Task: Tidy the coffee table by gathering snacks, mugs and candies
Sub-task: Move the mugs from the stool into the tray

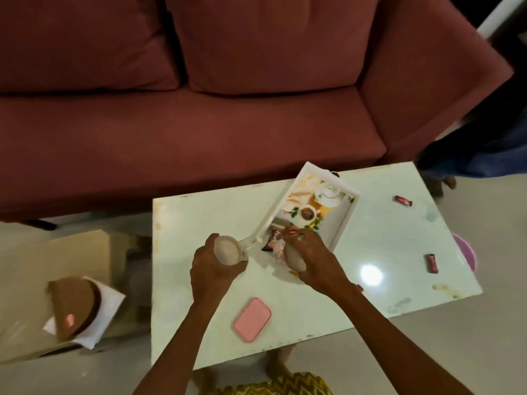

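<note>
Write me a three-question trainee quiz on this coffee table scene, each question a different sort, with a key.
1. True or false: the left hand and the right hand each hold a mug.
2. Multiple choice: where does the pink case lie? A. inside the tray. B. on the table, near its front edge. C. on the sofa.
3. Count: how many wrapped candy bars lie loose on the right part of the table, outside the white tray?

Key
1. True: the left mug and the right mug are each in a grip.
2. B.
3. Two: one candy bar farther back, another candy bar nearer.
</note>
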